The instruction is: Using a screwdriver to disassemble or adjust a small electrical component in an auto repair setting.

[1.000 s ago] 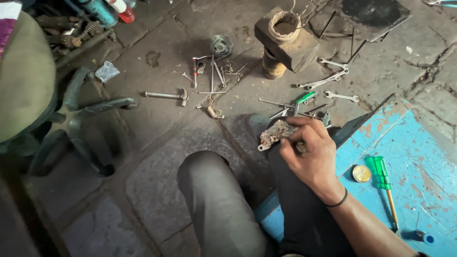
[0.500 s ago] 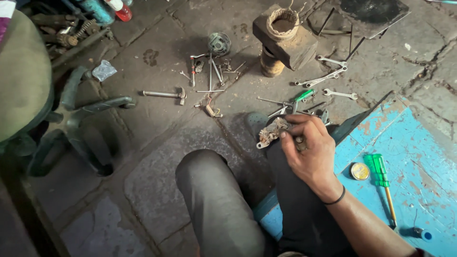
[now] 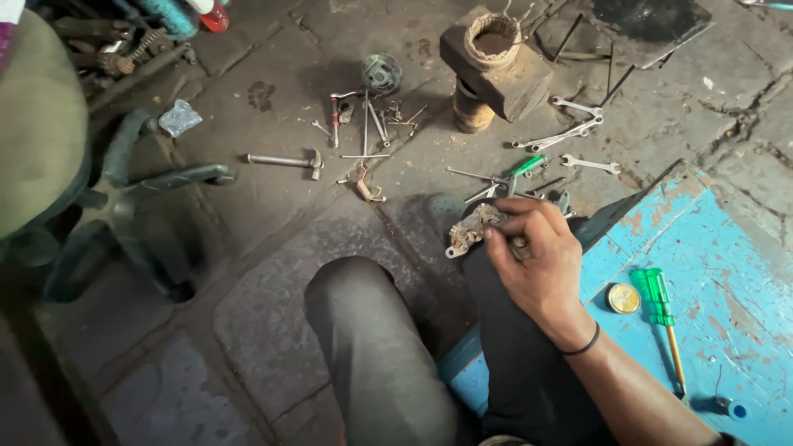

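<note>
Over the person's dark-trousered thigh, the right hand (image 3: 537,264) curls its fingers around a small, grimy metal part (image 3: 471,231), gripping it at its near end. The part is dull grey with rusty patches, irregular in outline, and has a rounded lug with a hole at its lower left tip; its far end sticks out past the fingertips to the left. The left hand is out of sight, so nothing can be said of its grip.

Just beyond the right hand, a green-handled screwdriver (image 3: 525,166) lies on the stone floor among loose rods, and further out several spanners (image 3: 570,132) are scattered near a wooden block (image 3: 508,78) with a rope-wound ring on top. Well to the left of the hand, a small hammer (image 3: 285,161) lies flat, with a cluster of thin tools and a round metal spool (image 3: 381,73) beyond it. To the right of the wrist, on a chipped blue board (image 3: 727,248), rest a small round yellow tin (image 3: 624,298) and a second green screwdriver (image 3: 661,318). The raised knee (image 3: 355,314) sits left of the hand, clear of the part.
</note>
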